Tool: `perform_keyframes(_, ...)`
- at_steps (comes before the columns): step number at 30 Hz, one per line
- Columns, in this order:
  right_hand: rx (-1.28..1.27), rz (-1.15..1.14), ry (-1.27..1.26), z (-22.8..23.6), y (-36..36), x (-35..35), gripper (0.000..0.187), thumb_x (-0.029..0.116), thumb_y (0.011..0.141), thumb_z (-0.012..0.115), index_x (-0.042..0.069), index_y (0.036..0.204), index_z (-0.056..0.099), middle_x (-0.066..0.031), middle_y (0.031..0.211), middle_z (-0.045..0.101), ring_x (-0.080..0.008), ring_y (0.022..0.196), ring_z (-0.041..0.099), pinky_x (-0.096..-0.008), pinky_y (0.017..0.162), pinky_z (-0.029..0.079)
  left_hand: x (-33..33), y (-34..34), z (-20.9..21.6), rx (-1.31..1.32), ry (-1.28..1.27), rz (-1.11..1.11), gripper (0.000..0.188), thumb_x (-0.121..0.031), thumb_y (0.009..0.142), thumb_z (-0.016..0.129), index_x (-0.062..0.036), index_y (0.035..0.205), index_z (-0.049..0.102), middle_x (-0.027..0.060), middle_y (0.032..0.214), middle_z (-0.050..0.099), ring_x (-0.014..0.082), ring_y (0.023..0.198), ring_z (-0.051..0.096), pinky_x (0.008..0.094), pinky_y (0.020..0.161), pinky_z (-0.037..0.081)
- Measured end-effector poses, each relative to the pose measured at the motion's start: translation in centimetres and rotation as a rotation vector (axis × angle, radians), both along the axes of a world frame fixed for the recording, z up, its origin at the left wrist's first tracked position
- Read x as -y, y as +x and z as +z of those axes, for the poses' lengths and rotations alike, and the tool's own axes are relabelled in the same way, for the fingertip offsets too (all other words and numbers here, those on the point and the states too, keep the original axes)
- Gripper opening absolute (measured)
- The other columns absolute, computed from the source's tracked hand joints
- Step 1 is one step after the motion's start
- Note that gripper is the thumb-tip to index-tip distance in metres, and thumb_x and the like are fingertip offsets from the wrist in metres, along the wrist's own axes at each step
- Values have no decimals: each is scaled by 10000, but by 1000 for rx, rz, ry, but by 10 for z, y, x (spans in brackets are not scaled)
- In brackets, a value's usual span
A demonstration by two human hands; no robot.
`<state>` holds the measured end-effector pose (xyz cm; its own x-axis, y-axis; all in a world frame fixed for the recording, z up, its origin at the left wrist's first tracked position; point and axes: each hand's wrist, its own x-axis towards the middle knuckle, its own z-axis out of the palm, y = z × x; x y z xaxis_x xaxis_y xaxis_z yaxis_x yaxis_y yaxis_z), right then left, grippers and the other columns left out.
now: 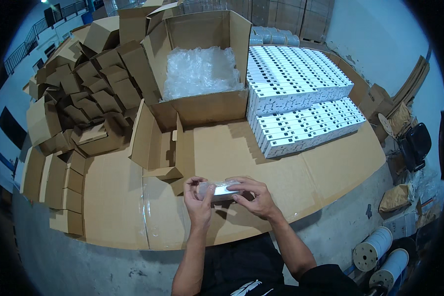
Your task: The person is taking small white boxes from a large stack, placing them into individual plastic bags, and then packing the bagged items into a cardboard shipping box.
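Packet (222, 190) sits between both hands (198, 204), gripped at either end.

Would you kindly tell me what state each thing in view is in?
Small white item: held, with clear plastic about it.
Left grip: closed on the item.
Right grip: closed on the item.
Large carton: open.
Clear plastic: crumpled, heaped inside it.
Nearer carton: open.
Left-side cartons: open, piled.
White pieces: stacked in rows.
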<state>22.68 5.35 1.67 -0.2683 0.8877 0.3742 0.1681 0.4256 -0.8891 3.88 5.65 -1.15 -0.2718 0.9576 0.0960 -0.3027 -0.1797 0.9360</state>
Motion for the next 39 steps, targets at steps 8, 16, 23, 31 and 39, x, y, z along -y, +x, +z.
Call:
perform_keyframes(8, 49, -52, -85, 4, 1, 0, 302, 9, 820, 741, 8, 1122, 719, -143, 1112, 715, -246, 1049, 675, -343, 921, 535, -2, -22, 28, -752, 385, -67, 288, 34, 830, 726, -54, 1104, 722, 109, 1225, 558, 246, 1179, 544, 391, 1012, 448)
perform_keyframes(16, 65, -26, -117, 10, 6, -3, 285, 48, 830, 764, 13, 1109, 718, -146, 1121, 701, -262, 1053, 673, -353, 932, 541, -8, -34, 42, -871, 307, -353, 258, -33, 806, 769, -70, 1062, 767, 120, 1205, 636, 258, 1179, 578, 391, 992, 481)
perform_keyframes(23, 373, -35, 39, 25, 10, -6, 278, 81, 856, 742, 19, 1125, 704, -155, 1103, 683, -313, 1006, 666, -381, 873, 554, -11, -37, 22, -686, 205, -444, 275, -49, 786, 809, 11, 1037, 713, 114, 1129, 682, 239, 1062, 652, 363, 916, 526)
perform_keyframes(31, 406, 70, 14, 35, 8, -12, 277, 68, 881, 700, 21, 1153, 672, -161, 1048, 667, -352, 945, 646, -406, 857, 537, -2, -26, 23, -651, 77, -427, 470, -87, 833, 784, -10, 1263, 610, 165, 1279, 619, 294, 1121, 626, 375, 946, 517)
perform_keyframes(39, -144, -164, -184, -5, 10, -70, 214, 21, 985, 566, -42, 1189, 588, -127, 957, 670, -165, 785, 689, -290, 640, 576, 42, -28, 3, -1390, 148, -117, 671, -360, 905, 693, -9, 1430, 466, 222, 1470, 448, 424, 1359, 409, 504, 1164, 294)
